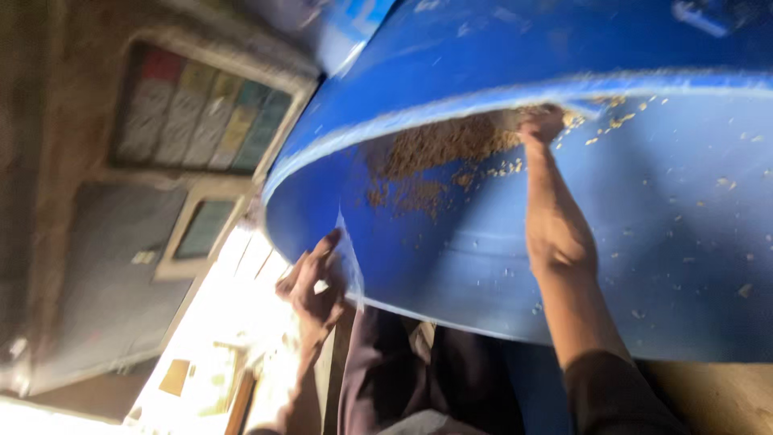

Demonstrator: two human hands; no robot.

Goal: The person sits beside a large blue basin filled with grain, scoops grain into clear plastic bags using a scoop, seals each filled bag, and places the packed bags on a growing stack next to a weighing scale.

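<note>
Inside the tipped blue drum (644, 209), the right hand (541, 125) reaches deep to the brown grain (439, 145) heaped at its far end; whether its fingers are closed is unclear (blur). The left hand (316, 282) pinches 1 clear plastic bag (348, 262) at the drum's rim.

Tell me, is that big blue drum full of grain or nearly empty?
Nearly empty. The blue drum holds only a small pile of brown grain deep inside, where the right hand reaches; its walls are mostly bare.
</note>
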